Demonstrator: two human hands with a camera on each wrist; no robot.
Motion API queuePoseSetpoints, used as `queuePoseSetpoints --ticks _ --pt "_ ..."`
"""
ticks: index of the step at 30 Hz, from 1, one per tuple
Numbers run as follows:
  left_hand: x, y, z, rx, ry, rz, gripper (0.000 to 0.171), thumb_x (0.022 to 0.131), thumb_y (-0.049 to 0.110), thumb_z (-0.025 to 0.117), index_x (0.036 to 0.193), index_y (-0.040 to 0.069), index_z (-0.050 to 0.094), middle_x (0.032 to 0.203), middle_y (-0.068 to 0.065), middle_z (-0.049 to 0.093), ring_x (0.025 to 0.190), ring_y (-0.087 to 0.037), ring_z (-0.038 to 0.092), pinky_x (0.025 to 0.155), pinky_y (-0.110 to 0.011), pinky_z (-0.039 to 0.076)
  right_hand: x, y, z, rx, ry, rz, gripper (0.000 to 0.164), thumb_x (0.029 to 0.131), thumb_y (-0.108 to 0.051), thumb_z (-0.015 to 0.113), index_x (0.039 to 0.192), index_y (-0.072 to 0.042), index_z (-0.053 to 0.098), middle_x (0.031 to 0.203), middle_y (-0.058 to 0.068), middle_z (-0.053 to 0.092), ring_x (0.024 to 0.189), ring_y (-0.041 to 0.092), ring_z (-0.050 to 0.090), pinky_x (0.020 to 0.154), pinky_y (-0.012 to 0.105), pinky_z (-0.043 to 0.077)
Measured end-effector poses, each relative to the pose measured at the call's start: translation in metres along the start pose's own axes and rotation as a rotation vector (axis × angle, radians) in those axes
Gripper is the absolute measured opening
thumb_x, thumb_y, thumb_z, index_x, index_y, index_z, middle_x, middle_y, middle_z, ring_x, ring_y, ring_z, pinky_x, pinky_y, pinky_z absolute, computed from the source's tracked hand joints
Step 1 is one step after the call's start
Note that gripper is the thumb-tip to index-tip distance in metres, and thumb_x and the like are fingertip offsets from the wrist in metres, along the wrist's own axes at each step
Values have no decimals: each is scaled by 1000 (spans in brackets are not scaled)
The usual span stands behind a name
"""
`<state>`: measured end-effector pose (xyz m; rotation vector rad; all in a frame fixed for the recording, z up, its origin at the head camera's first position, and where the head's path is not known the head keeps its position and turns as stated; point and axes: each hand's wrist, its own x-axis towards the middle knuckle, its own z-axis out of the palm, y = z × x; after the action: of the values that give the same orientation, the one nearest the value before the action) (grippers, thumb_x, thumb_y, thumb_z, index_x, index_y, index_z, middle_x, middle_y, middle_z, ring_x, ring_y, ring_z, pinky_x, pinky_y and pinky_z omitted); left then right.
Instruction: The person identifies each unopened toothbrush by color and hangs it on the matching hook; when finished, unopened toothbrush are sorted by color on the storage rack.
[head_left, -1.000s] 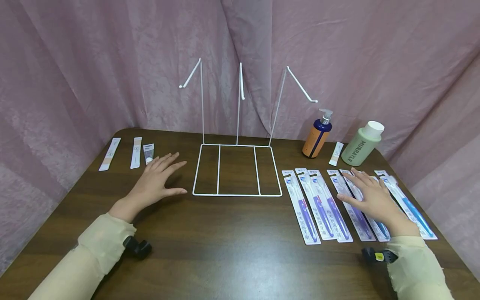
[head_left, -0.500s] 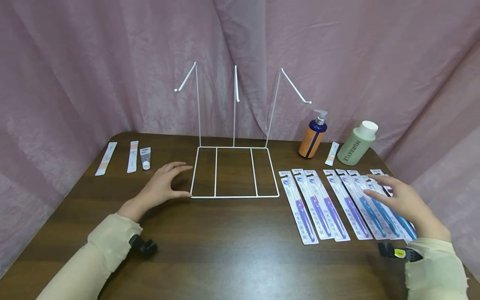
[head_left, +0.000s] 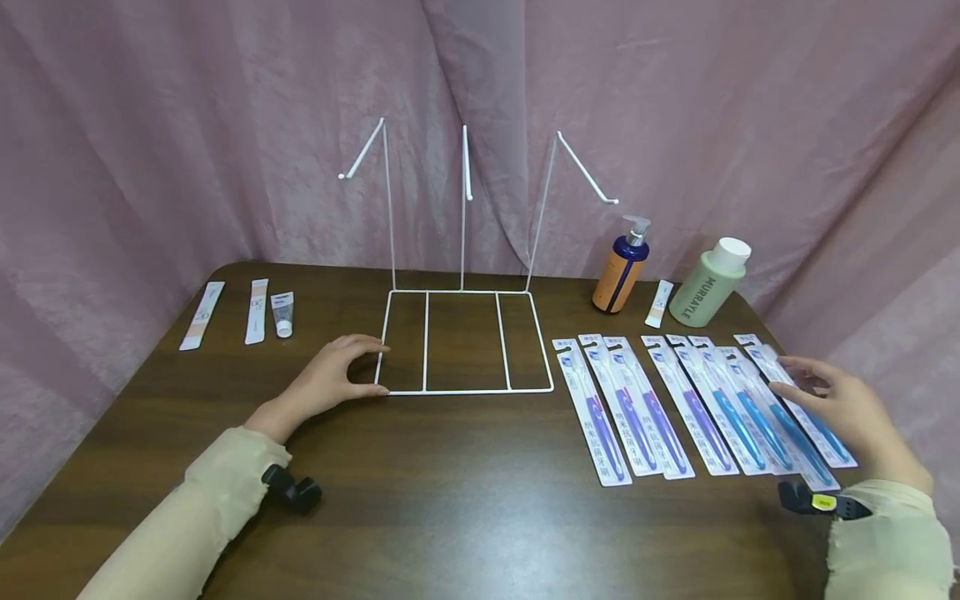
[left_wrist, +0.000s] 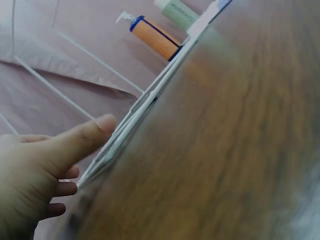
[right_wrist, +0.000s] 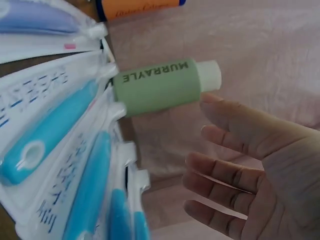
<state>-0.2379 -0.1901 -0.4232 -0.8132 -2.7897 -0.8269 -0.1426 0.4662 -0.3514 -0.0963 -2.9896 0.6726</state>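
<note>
My left hand (head_left: 330, 375) is at the front left corner of a white wire rack (head_left: 426, 342). Its thumb and fingers are spread apart at the wire; in the left wrist view the thumb (left_wrist: 85, 137) overlaps the base wires. Over on the right, my right hand (head_left: 851, 408) hovers beside the rightmost packaged toothbrush (head_left: 798, 404), its fingers loosely bent around nothing. Several more toothbrushes in clear-and-white packs lie fanned in a row, purple ones (head_left: 597, 417) to the left and blue ones (head_left: 738, 421) to the right. The right wrist view shows bare fingertips apart from the packs.
Behind the toothbrushes stand an orange pump bottle (head_left: 618, 271) and a green bottle (head_left: 705, 287), with a small white sachet (head_left: 659, 304) between. Two white sachets (head_left: 202, 317) and a small grey tube (head_left: 282, 314) lie back left. Three hooked arms rise from the rack before a pink curtain (head_left: 300, 125).
My left hand has moved right, to the rack's corner. My right hand has shifted right, from over the toothbrush packs to the outer side of the last one.
</note>
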Motion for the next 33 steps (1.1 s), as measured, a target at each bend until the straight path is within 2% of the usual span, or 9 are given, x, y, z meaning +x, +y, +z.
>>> queuePoseSetpoints --ticks 2,5,6,9,12,13,22,27,33 --pt "0 -3 3 3 -8 -17 62 73 37 82 125 10 62 132 -15 57 126 -37 48 106 -59 34 0 5 1 0 2 6 57 94 -35 60 135 3 48 122 36 55 106 51 52 80 59 40" --pt "-1 -6 6 20 -1 -25 58 74 36 81 123 9 64 130 -15 58 125 -38 49 107 -60 32 2 12 2 -19 17 13 55 94 -34 61 133 4 50 118 34 58 95 32 59 75 46 44" --pt "-2 -7 6 24 3 -24 57 75 36 81 122 9 65 130 -14 58 125 -38 49 107 -61 32 2 15 3 -18 19 21 56 94 -34 60 133 5 50 118 35 57 95 30 59 74 45 44" --pt "-1 -8 6 39 6 -18 55 76 37 80 120 8 66 129 -14 60 125 -38 49 107 -60 31 1 24 4 -18 32 58 56 96 -33 58 133 7 47 118 37 55 94 33 59 73 46 45" --pt "0 -8 6 47 -7 -17 55 76 38 79 120 7 66 129 -13 60 125 -38 48 107 -60 30 -1 33 6 -13 25 118 59 97 -33 56 134 11 43 119 40 51 101 51 51 76 59 42" --pt "0 -8 6 49 -9 -18 55 76 38 79 120 7 66 129 -13 60 125 -38 48 108 -60 30 -2 36 7 -22 25 129 59 96 -33 56 134 11 44 119 40 51 101 52 51 76 60 42" --pt "-2 -8 7 42 -7 -30 56 76 39 79 121 8 66 130 -13 59 126 -37 47 108 -59 30 -4 56 10 -116 -6 136 52 92 -29 63 120 13 52 102 37 59 87 45 57 68 48 42" --pt "-2 -8 7 37 -12 -39 56 76 40 79 121 9 66 130 -13 59 126 -37 47 108 -59 30 -3 63 14 -141 -21 141 50 91 -26 65 119 13 51 101 38 58 87 48 57 68 52 42" --pt "-1 -8 7 38 -18 -46 57 75 39 80 121 9 66 131 -13 59 127 -36 47 108 -59 30 -2 66 18 -152 -40 209 55 90 -26 65 123 15 46 103 40 56 88 50 55 71 56 42"
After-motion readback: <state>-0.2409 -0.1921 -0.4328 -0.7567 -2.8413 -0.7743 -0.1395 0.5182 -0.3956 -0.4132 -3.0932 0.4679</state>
